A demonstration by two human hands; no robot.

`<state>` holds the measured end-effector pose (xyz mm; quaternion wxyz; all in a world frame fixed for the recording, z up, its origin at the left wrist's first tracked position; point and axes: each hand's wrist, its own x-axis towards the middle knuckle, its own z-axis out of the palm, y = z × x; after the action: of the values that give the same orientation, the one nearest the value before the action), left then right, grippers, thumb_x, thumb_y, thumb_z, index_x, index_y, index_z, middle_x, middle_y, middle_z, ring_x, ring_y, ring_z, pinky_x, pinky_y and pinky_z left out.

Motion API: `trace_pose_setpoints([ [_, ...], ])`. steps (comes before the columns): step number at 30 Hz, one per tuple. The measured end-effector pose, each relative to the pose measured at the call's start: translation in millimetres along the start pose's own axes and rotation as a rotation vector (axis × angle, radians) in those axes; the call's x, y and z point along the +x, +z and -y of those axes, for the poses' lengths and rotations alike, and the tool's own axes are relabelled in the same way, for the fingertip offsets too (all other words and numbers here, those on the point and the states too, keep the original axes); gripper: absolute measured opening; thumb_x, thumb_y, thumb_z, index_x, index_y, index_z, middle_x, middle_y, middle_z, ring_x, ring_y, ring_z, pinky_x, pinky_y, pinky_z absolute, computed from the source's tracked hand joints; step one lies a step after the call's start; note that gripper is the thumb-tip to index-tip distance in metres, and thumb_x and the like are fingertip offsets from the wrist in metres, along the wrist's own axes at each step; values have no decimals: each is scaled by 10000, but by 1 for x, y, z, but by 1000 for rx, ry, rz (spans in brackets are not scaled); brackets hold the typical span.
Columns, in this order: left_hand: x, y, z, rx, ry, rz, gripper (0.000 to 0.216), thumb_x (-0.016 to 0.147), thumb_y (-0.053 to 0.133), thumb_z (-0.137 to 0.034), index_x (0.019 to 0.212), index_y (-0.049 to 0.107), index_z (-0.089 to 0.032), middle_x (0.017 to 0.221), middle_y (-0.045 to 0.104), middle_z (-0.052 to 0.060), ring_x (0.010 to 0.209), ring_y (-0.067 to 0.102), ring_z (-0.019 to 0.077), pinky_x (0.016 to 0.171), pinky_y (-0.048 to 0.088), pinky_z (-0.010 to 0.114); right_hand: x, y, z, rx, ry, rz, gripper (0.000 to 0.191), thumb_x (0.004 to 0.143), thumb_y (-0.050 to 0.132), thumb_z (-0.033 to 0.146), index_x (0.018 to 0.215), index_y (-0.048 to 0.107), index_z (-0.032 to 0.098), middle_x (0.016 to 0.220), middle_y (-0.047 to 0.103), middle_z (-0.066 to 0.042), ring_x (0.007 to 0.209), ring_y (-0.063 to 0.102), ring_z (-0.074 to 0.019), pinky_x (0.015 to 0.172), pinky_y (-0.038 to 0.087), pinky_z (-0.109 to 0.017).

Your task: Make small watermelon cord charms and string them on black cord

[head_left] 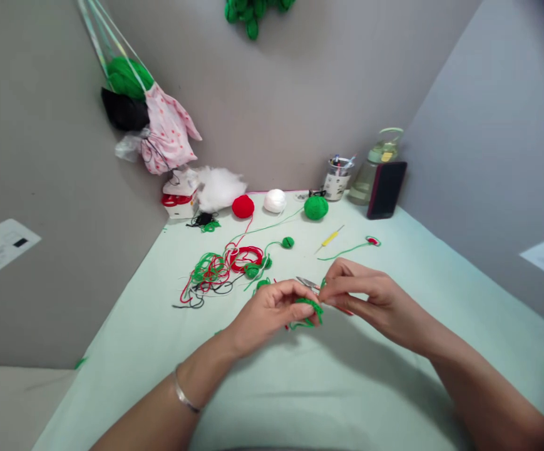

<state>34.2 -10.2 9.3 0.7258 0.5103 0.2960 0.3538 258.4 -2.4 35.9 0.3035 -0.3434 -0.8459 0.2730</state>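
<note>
My left hand point(278, 304) pinches a small green crocheted piece point(316, 309) between thumb and fingers, above the middle of the table. Close beside it on the right, my right hand point(363, 291) has thumb and forefinger pressed together near the piece's edge. A bit of green yarn shows by the right fingers, but what they grip is too small to make out. Scissors point(305, 282) lie on the table just behind both hands, partly covered by them. Small green crocheted balls point(288, 242) with yarn tails rest farther back.
Tangled red, green and black yarn point(210, 269) spreads at left. Behind stand red point(243, 207), white point(275, 200) and green point(316, 208) yarn balls, white stuffing point(220, 188), a pen cup point(337, 178), a bottle point(370, 172) and a phone point(387, 190). A yellow-handled crochet hook point(330, 238) lies right of centre.
</note>
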Motion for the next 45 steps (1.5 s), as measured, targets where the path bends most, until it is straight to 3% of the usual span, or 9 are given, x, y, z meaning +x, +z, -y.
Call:
trace_pose_setpoints([
  [6, 1, 0, 4, -90, -4, -77, 319, 740, 808, -403, 892, 652, -170, 779, 687, 16, 715, 662, 144, 666, 487, 250, 7, 17, 0, -9, 80, -169, 92, 918, 634, 212, 897, 723, 200, 811, 645, -45, 686, 601, -139, 591, 491, -250],
  [12, 3, -4, 9, -46, -1, -111, 257, 815, 753, -375, 906, 626, -172, 811, 725, 36, 773, 665, 150, 723, 477, 255, 5, 22, 10, 126, 133, -170, 176, 977, 525, 191, 1094, 656, 196, 988, 674, -68, 722, 639, -118, 631, 519, -235],
  [15, 3, -3, 8, -32, 16, -126, 217, 834, 735, -352, 904, 625, -178, 794, 701, 12, 756, 641, 135, 726, 467, 250, 3, 18, 13, 43, 84, -222, 107, 974, 561, 250, 1002, 645, 190, 973, 633, -65, 670, 573, -99, 578, 471, -223],
  [18, 4, -2, 6, 15, 38, -146, 195, 835, 729, -335, 885, 630, -175, 787, 672, -2, 735, 612, 122, 723, 462, 244, 1, 16, 14, -56, 57, -123, 130, 904, 682, 308, 900, 637, 185, 921, 592, -46, 662, 502, -101, 600, 452, -229],
  [22, 4, -2, 7, 98, 54, -161, 195, 835, 723, -338, 893, 636, -173, 846, 650, 2, 780, 609, 131, 746, 464, 251, 0, 16, 12, -95, 112, -19, 56, 941, 598, 210, 907, 635, 186, 946, 614, -37, 683, 521, -95, 633, 438, -220],
  [25, 4, -4, 9, 157, 39, -159, 193, 846, 709, -344, 921, 645, -178, 837, 639, -1, 777, 599, 129, 707, 447, 238, 0, 13, 9, 22, 206, -46, 93, 954, 565, 201, 898, 638, 185, 822, 630, -5, 650, 531, -89, 588, 407, -199],
  [30, 3, -6, 8, 154, -37, -10, 196, 847, 710, -355, 930, 676, -180, 794, 647, -2, 736, 609, 120, 646, 421, 216, 3, 12, 8, 115, 230, -108, 137, 942, 579, 188, 815, 628, 171, 723, 593, 17, 639, 500, -90, 601, 394, -202],
  [36, 3, -5, 10, 8, -101, -58, 235, 821, 742, -379, 952, 676, -195, 799, 642, -16, 756, 667, 138, 677, 468, 226, 5, 12, 5, 64, 203, -212, 147, 969, 531, 185, 907, 664, 180, 862, 633, -13, 723, 551, -102, 663, 418, -214],
  [45, 6, -4, 13, 22, 17, -106, 212, 819, 751, -351, 909, 669, -177, 793, 645, -13, 726, 610, 114, 679, 475, 221, 2, 19, 8, -50, 139, -83, 138, 983, 529, 183, 971, 667, 188, 908, 671, -25, 776, 602, -111, 711, 433, -219],
])
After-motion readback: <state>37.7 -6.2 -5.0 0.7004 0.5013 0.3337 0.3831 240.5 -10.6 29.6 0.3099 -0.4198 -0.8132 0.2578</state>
